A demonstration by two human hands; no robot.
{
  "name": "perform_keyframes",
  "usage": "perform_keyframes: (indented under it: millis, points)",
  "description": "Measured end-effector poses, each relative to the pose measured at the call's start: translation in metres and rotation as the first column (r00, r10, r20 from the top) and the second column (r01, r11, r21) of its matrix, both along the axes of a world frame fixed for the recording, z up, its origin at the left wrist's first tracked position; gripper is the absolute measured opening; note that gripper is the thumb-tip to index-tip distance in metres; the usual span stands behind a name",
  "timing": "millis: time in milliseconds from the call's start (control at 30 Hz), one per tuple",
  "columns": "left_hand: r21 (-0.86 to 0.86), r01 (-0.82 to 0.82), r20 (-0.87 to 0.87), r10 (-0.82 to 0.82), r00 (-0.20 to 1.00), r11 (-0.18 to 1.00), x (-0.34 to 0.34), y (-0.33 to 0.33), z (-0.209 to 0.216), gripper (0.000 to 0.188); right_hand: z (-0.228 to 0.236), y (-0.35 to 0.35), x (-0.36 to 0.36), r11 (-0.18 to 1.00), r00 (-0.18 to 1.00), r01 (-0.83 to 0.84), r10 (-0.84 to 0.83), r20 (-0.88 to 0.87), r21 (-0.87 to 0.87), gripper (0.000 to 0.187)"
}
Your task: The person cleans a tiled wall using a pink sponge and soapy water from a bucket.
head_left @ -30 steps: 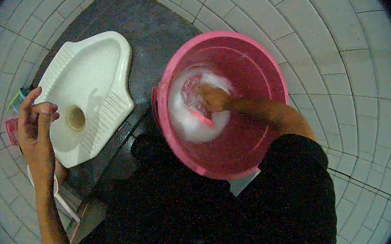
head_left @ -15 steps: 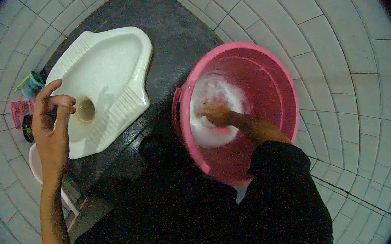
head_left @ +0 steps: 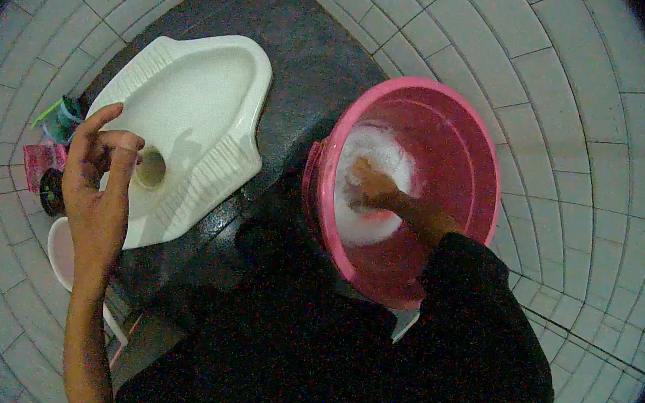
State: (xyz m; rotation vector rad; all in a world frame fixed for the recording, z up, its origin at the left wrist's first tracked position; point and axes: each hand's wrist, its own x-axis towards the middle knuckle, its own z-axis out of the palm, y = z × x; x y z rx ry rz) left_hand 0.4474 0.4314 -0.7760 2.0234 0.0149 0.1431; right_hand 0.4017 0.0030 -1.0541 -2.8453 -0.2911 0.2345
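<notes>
My right hand [head_left: 376, 188] is down inside a large pink bucket [head_left: 474, 163], at the white soap suds [head_left: 380, 146] on the bottom. Blur and foam hide its fingertips, so whether its fingers are spread or closed does not show. A bit of pink shows through the suds beside the hand. My left hand [head_left: 103, 169] is raised in the air with nothing in it, its fingers bent and apart. From this view it overlaps the near left part of a white squat toilet [head_left: 192, 91].
Dark grey tiles form the floor [head_left: 307, 56] between toilet and bucket. White tiled walls [head_left: 551, 148] rise on both sides. By the left wall stand a green-blue container [head_left: 63, 120], a pink item [head_left: 44, 162], a round black object [head_left: 52, 190] and a white dipper [head_left: 62, 255].
My right hand has shifted within the suds, and its fingers look more blurred. The left hand keeps its bent-finger pose. The whole view has shifted slightly.
</notes>
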Motion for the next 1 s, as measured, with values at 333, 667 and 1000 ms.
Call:
perform_keyframes:
  millis: [333,667,1000]
  points:
    - [-0.012,-0.008,0.0,0.008,1.0,1.0,0.004,-0.001,-0.001,0.033,-0.017,-0.013,0.014,0.915,0.915,-0.396,0.4,-0.05,0.08,0.033]
    - [-0.02,0.004,0.044,-0.003,0.999,1.0,0.009,0.002,-0.004,0.031,-0.062,-0.055,0.012,0.72,0.753,-0.624,0.658,0.015,-0.305,0.042]
    - [-0.01,-0.005,0.042,0.005,0.999,1.0,0.011,0.007,-0.001,0.032,-0.033,-0.022,-0.004,0.924,0.977,0.117,-0.042,-0.209,0.365,0.06]
